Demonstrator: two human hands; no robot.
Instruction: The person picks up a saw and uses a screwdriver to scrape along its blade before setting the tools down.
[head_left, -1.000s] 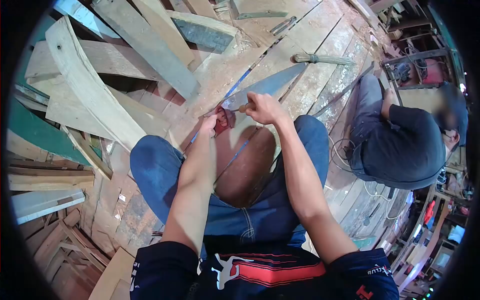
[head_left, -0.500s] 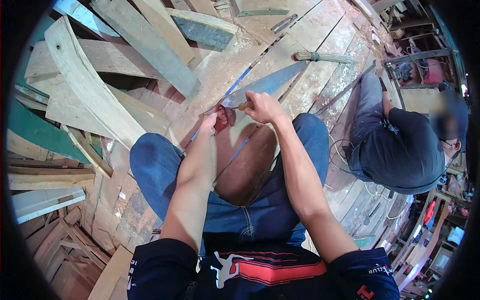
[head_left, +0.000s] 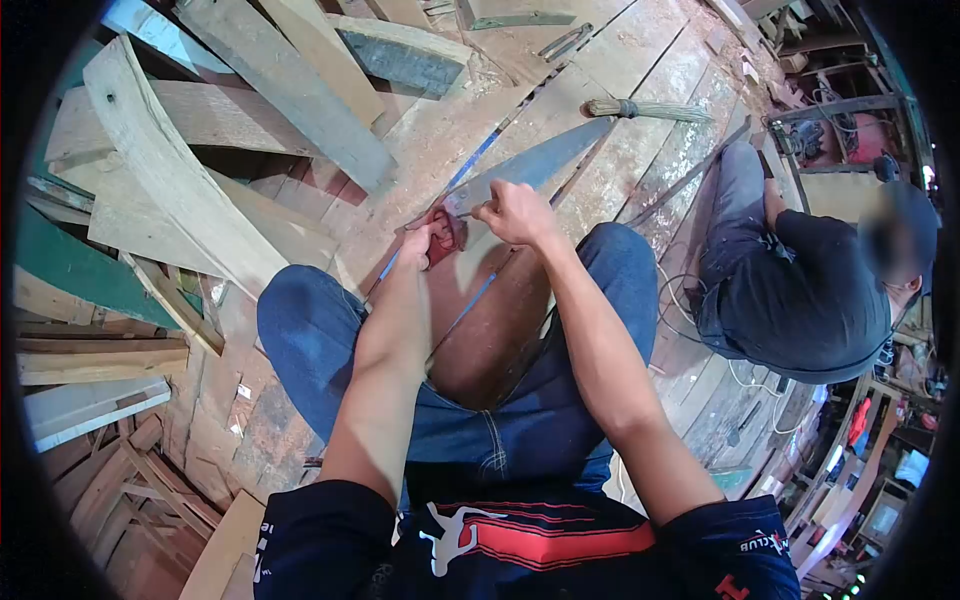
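Observation:
A handsaw lies flat in front of me, its broad grey blade (head_left: 540, 160) pointing away to the upper right. My left hand (head_left: 418, 243) is closed around its red handle (head_left: 443, 238). My right hand (head_left: 517, 213) is a fist around what looks like a screwdriver (head_left: 479, 212), whose handle is mostly covered by the fingers. The thin shaft points left to where the saw's handle meets the blade. The contact point of the tip is too small to make out.
A short straw brush (head_left: 645, 110) lies by the blade's tip. Planks and a curved timber (head_left: 180, 165) are piled on the left. At the right another person (head_left: 800, 280) in dark clothes sits bent over, with cables (head_left: 680, 310) nearby on the wooden floor.
My right fist has turned a little and shifted slightly, so less of the screwdriver's handle shows. My left hand stays on the saw's handle.

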